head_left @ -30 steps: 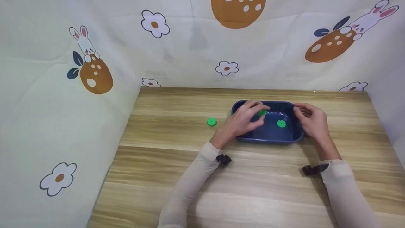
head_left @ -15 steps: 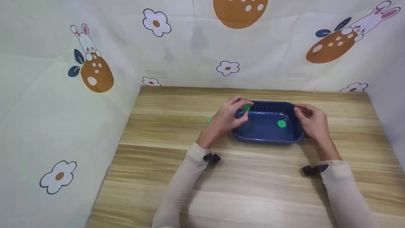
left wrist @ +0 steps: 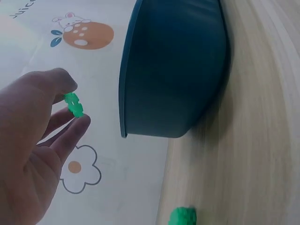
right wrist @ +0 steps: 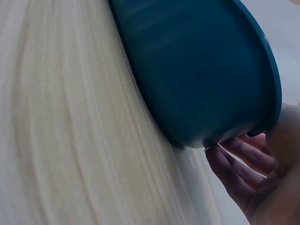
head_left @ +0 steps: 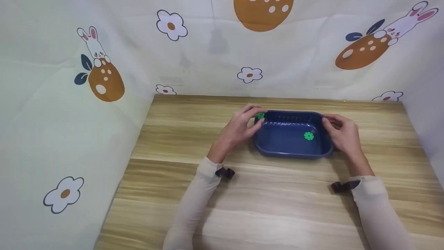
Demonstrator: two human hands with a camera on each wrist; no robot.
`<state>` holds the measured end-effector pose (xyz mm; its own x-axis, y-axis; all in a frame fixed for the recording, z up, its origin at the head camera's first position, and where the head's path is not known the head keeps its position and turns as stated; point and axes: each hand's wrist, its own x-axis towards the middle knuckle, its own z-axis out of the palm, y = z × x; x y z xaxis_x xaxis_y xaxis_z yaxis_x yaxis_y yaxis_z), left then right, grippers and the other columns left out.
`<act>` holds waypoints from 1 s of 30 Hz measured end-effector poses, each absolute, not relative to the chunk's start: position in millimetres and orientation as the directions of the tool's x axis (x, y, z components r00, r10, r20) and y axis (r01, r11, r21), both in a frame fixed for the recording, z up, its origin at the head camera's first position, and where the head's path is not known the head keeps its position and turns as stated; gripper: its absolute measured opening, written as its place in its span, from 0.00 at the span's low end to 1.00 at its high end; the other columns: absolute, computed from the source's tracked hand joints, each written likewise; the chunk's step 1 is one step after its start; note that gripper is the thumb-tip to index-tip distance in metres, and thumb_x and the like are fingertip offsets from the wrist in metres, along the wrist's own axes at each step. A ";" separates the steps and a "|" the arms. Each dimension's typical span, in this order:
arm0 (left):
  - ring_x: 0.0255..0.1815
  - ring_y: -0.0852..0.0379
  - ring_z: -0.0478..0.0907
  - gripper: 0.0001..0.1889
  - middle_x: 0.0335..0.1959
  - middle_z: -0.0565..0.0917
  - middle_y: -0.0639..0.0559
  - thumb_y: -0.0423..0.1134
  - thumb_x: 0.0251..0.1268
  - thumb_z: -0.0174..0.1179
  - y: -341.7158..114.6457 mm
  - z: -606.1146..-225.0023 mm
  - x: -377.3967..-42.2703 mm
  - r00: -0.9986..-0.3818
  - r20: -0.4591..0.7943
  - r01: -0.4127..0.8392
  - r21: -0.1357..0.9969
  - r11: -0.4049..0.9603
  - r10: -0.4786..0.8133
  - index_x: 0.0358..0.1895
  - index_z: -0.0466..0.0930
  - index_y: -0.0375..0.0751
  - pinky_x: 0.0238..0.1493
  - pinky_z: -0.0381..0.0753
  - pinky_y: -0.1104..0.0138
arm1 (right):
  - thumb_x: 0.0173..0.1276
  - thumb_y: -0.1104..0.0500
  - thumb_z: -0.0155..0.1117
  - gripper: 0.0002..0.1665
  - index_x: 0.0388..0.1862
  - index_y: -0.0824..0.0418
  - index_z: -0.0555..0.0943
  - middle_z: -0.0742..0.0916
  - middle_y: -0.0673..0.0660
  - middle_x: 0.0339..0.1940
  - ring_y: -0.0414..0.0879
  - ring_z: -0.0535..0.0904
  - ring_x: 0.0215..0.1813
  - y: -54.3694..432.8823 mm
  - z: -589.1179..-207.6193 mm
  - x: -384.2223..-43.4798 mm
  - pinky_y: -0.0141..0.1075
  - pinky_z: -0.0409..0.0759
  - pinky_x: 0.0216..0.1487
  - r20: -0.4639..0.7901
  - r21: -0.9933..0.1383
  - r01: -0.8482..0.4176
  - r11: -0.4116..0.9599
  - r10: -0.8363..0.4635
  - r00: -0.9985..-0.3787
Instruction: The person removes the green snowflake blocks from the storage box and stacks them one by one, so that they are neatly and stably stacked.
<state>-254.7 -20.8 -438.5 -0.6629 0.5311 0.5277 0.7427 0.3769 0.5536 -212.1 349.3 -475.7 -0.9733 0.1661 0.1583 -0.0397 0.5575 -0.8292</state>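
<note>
My left hand (head_left: 238, 127) pinches a green snowflake building disc (head_left: 260, 115) between thumb and fingertips, above the left end of a dark blue plastic bin (head_left: 295, 155). In the left wrist view this pinched disc (left wrist: 73, 104) appears edge-on, apart from the bin's wall (left wrist: 164, 70). A second green snowflake disc (head_left: 308, 135) lies flat on the bin's floor, toward the right. My right hand (head_left: 345, 133) holds the bin's right end, thumb over the rim and fingers against the outer wall, as the right wrist view shows.
More green piece (left wrist: 183, 216) shows on the table beyond the bin's left end, in the left wrist view; my left hand hides it from the head view. The wood-grain table (head_left: 256, 208) meets a printed cloth backdrop (head_left: 208, 52) behind and at the left.
My left hand has moved left from over the middle of the bin to its left end, carrying the pinched disc. The right hand and the bin have stayed put.
</note>
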 end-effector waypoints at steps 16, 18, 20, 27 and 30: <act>0.57 0.51 0.88 0.13 0.55 0.91 0.44 0.32 0.74 0.68 -69.5 -455.8 -253.8 -0.734 0.452 0.675 0.569 0.469 0.508 0.58 0.86 0.35 0.65 0.85 0.66 | 0.81 0.47 0.66 0.24 0.61 0.64 0.89 0.92 0.68 0.55 0.19 0.82 0.46 348.9 -475.9 -213.1 0.13 0.79 0.52 0.151 -0.823 -0.027 0.567 0.172 -0.973; 0.57 0.51 0.89 0.13 0.55 0.91 0.44 0.32 0.74 0.68 -75.5 -458.3 -253.4 -0.743 0.439 0.665 0.574 0.478 0.506 0.57 0.86 0.35 0.64 0.86 0.66 | 0.81 0.47 0.66 0.24 0.62 0.63 0.89 0.92 0.68 0.56 0.19 0.82 0.46 348.7 -475.2 -213.7 0.13 0.78 0.52 0.146 -0.822 -0.024 0.569 0.170 -0.975; 0.57 0.51 0.89 0.13 0.55 0.91 0.44 0.32 0.74 0.68 -81.1 -460.7 -252.9 -0.751 0.425 0.655 0.576 0.488 0.506 0.57 0.86 0.35 0.64 0.86 0.65 | 0.81 0.46 0.66 0.24 0.62 0.63 0.89 0.91 0.68 0.56 0.19 0.82 0.46 348.6 -474.9 -214.3 0.12 0.78 0.52 0.144 -0.820 -0.021 0.572 0.170 -0.975; 0.56 0.48 0.88 0.13 0.54 0.92 0.45 0.32 0.72 0.70 -96.8 -468.4 -253.3 -0.788 0.342 0.605 0.584 0.541 0.512 0.56 0.88 0.36 0.65 0.86 0.57 | 0.81 0.47 0.66 0.25 0.62 0.64 0.88 0.91 0.69 0.57 0.19 0.81 0.46 348.8 -475.8 -213.8 0.12 0.78 0.51 0.135 -0.822 -0.015 0.569 0.170 -0.976; 0.58 0.48 0.88 0.14 0.55 0.92 0.43 0.31 0.71 0.71 -101.3 -470.7 -254.1 -0.799 0.293 0.583 0.594 0.555 0.526 0.56 0.89 0.36 0.67 0.84 0.55 | 0.81 0.46 0.66 0.25 0.62 0.64 0.88 0.91 0.68 0.58 0.19 0.81 0.46 349.7 -476.0 -213.0 0.12 0.78 0.51 0.133 -0.818 -0.008 0.575 0.176 -0.975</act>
